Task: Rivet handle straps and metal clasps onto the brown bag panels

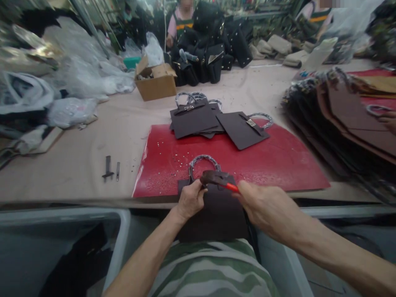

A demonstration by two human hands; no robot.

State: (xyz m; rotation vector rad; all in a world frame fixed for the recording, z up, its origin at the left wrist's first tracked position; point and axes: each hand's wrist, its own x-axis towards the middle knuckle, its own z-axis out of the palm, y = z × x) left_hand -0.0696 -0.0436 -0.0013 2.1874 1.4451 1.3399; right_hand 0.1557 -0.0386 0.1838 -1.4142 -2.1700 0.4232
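A dark brown bag panel (pixel 216 216) leans over the table's front edge against my lap. Its looped handle (pixel 204 158), wrapped in clear plastic, lies on the red mat (pixel 278 165). My left hand (pixel 190 200) grips the panel's upper edge near one foot of the handle. Closed around red-handled pliers (pixel 215 177), my right hand (pixel 262 202) keeps their dark jaws over the top of the panel, beside my left fingers. Whatever lies between the jaws is too small to make out.
Finished-looking panels with handles (pixel 194 121) overlap on the mat's far side. Two small metal tools (pixel 108 167) lie left. Behind stand a cardboard box (pixel 156 87) and black bags (pixel 213 62). A panel stack (pixel 343 115) and another person's hand (pixel 389 120) are right. Grey bins (pixel 125 227) flank me.
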